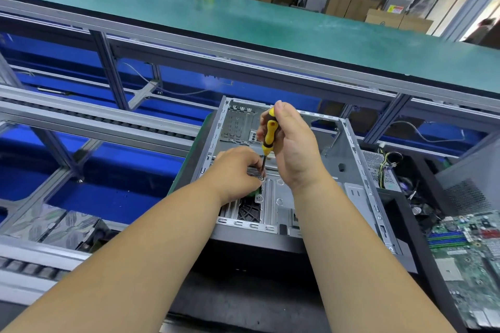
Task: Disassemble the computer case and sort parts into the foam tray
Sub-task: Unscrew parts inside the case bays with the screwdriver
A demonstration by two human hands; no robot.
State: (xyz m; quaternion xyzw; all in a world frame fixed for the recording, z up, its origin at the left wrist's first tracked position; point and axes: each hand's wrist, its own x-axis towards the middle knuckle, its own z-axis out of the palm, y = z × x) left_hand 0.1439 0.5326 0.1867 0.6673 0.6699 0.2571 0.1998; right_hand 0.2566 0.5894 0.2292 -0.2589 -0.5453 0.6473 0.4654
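Metal case [349, 167] under both hands [290, 143]

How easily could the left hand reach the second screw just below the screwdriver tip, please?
Probably yes. The left hand rests beside the screwdriver tip inside the case, and the second screw lies exposed just under it, uncovered.

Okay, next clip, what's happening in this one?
A person is unscrewing something inside an open computer case. The right hand grips a yellow-and-black screwdriver held upright, its tip on a screw on the case floor. The left hand pinches the shaft near the tip to steady it. A removed motherboard lies to the right of the case.
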